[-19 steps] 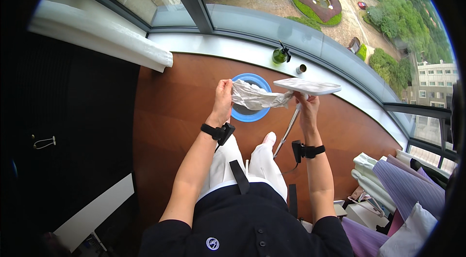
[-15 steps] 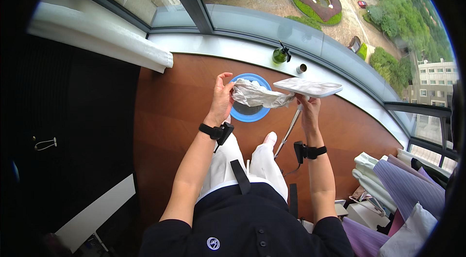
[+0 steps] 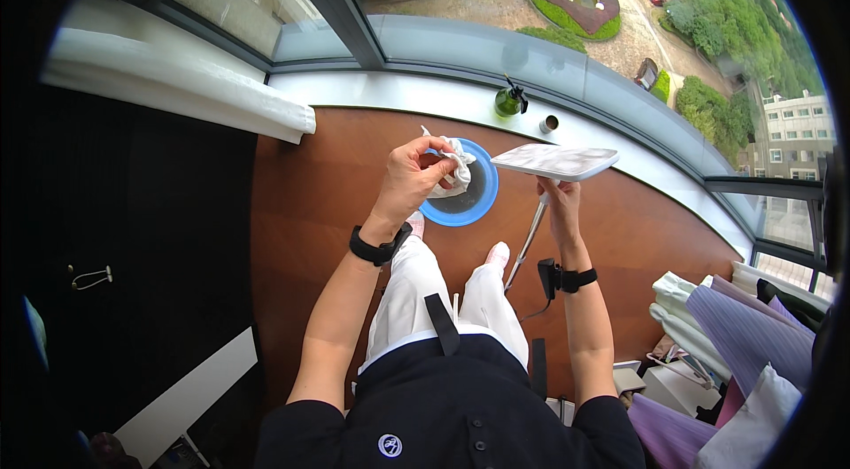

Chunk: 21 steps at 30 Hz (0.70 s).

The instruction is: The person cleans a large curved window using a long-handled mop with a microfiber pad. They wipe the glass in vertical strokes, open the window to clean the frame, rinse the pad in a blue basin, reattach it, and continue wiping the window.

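Note:
My left hand (image 3: 412, 175) is closed on a bunched, damp-looking white cloth (image 3: 459, 170), holding it over a round blue basin (image 3: 462, 220). Dark greyish water shows in the basin, which stands on the wooden floor in front of my feet. To the right, my right hand (image 3: 561, 203) grips a flat mop just below its head, where the pole joins. The mop's rectangular white head (image 3: 562, 161) is raised and lies nearly level, its pad side up with greyish patches. Its silvery pole (image 3: 528, 243) slants down toward my right foot. The cloth and the mop head are apart.
A green spray bottle (image 3: 508, 103) and a small cup (image 3: 549, 124) stand on the white sill (image 3: 398, 96) under the window. A white curtain (image 3: 195, 88) and a black cabinet (image 3: 159, 230) are at left. Heaped fabrics (image 3: 744, 336) lie at right.
The cloth, stretched between both hands before, is now bunched in my left hand alone. Its right end has come away from my right hand, which still holds the mop.

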{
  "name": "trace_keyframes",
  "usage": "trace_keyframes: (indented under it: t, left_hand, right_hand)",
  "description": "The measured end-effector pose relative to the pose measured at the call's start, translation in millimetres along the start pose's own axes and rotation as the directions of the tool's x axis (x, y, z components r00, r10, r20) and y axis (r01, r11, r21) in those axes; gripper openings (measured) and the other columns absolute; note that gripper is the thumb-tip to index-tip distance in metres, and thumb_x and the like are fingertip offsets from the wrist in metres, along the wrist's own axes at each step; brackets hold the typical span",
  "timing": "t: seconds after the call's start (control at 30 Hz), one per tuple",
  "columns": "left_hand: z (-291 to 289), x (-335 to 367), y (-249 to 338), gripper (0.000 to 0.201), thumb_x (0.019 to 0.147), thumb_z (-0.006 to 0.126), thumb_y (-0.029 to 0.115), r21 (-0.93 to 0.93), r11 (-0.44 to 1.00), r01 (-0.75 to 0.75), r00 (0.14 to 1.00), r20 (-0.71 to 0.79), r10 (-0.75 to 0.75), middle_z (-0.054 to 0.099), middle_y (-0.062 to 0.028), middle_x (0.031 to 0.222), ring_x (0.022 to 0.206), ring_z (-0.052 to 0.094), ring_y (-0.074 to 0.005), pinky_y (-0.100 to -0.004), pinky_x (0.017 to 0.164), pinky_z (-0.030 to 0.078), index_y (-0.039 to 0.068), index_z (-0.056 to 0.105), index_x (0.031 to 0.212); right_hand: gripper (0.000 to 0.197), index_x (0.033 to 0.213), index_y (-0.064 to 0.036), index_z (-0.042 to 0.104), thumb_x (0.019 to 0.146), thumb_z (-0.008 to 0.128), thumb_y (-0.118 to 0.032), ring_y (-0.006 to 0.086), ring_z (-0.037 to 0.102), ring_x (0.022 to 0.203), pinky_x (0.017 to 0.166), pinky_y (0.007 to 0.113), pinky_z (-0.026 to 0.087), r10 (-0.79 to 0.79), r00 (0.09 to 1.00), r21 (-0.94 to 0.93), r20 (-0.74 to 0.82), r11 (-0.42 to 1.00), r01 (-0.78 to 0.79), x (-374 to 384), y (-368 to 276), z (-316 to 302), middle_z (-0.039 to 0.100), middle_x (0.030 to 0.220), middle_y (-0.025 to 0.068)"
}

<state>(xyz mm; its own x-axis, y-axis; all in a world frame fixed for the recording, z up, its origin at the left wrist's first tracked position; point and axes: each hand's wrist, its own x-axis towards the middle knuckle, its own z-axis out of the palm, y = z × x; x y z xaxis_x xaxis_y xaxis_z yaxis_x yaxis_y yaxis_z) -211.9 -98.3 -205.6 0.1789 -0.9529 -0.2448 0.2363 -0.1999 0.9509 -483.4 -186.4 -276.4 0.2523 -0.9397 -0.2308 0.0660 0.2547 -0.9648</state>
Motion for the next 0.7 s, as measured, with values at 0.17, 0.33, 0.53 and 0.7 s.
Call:
trace_keyframes:
  t: [0.17,0.33,0.53,0.7]
  left_hand:
    - [11.6,14.6,-1.6,0.014,0.079,0.077,0.005,0.554,0.755,-0.351,0.881,-0.077,0.467,0.061,-0.0052,0.084,0.074,0.057,-0.0184,-0.0312,0.069,0.048,0.001,0.066,0.086]
    - [10.5,23.5,-3.5,0.014,0.079,0.077,0.01,0.774,0.454,-0.442,0.738,0.026,0.675,0.059,-0.0055,0.081,0.084,0.055,-0.0257,-0.0386,0.082,0.045,0.004,0.065,0.082]
    - [15.9,33.8,-8.0,0.012,0.086,0.072,0.014,0.726,0.57,-0.385,0.831,0.004,0.556,0.063,-0.0061,0.077,0.081,0.058,-0.024,-0.0379,0.076,0.046,0.005,0.065,0.084]
    - [24.5,44.6,-11.8,0.011,0.093,0.066,0.013,0.643,0.707,-0.295,0.899,-0.064,0.434,0.063,-0.0084,0.071,0.064,0.059,-0.0197,-0.0346,0.059,0.046,0.003,0.063,0.097]
  right_hand:
    - [0.033,0.118,-0.0071,0.058,0.091,0.074,-0.017,0.0063,0.058,0.077,0.063,0.022,0.042,0.063,0.986,-0.032,0.154,0.998,-0.059,-8.9,-5.9,2.9,0.066,0.099,-0.0002]
    - [0.041,0.127,-0.0064,0.053,0.092,0.071,-0.018,0.0087,0.066,0.086,0.064,0.021,0.044,0.067,0.973,-0.053,0.219,0.997,-0.056,-16.7,-9.7,9.0,0.067,0.106,0.0029]
    - [0.039,0.129,-0.0064,0.052,0.095,0.067,-0.019,0.0082,0.065,0.085,0.064,0.021,0.043,0.078,0.971,-0.037,0.225,0.997,-0.071,-20.5,-9.9,7.7,0.067,0.106,0.0034]
    - [0.039,0.13,-0.0075,0.051,0.097,0.065,-0.021,0.0068,0.063,0.084,0.065,0.02,0.042,0.101,0.973,-0.09,0.206,0.992,-0.084,-24.5,-4.2,2.0,0.066,0.106,0.0031]
